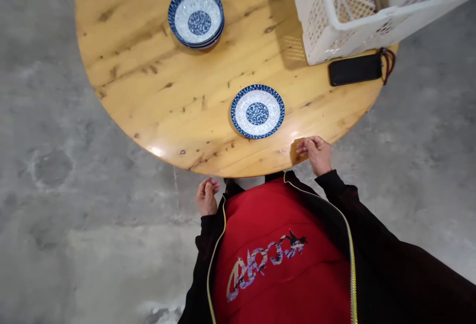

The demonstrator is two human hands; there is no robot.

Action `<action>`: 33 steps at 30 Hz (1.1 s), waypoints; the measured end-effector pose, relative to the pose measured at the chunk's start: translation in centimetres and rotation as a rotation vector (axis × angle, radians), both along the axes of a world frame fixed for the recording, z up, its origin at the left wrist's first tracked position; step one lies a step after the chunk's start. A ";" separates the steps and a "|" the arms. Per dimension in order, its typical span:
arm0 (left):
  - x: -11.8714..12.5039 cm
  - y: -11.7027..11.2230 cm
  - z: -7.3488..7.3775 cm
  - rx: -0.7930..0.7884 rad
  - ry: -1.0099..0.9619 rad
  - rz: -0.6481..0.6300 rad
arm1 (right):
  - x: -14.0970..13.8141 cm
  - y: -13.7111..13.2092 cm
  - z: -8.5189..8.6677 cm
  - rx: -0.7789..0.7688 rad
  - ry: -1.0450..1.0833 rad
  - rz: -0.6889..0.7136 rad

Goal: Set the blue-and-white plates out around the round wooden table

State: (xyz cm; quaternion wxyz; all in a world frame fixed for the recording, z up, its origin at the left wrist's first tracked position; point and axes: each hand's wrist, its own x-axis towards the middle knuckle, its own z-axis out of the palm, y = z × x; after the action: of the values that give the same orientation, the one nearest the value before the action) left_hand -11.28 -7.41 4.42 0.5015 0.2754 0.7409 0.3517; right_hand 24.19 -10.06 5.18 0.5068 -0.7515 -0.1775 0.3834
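A single blue-and-white patterned plate point(258, 111) lies on the round wooden table point(156, 96) near its front edge. A small stack of matching plates point(196, 16) sits farther back on the left. My right hand point(316, 154) hovers at the table's near edge, just right of the single plate, its fingers curled in with nothing seen in them. My left hand point(207, 196) hangs below the table edge beside my body, fingers loosely curled and holding nothing.
A white plastic crate point(334, 21) stands at the table's far right. A black phone point(355, 69) with a dark cord lies in front of it. Grey concrete floor surrounds the table. My red and black jacket fills the lower frame.
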 end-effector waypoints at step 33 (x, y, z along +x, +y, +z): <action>-23.2 8.9 -0.6 0.118 0.094 -0.507 | -16.7 9.7 0.5 0.115 0.195 -0.535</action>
State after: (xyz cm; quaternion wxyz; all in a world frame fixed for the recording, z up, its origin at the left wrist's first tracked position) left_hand -34.45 1.52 3.83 0.5219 0.4969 0.6489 0.2443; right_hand 7.49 -0.41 5.72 0.6463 -0.7013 0.0552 0.2956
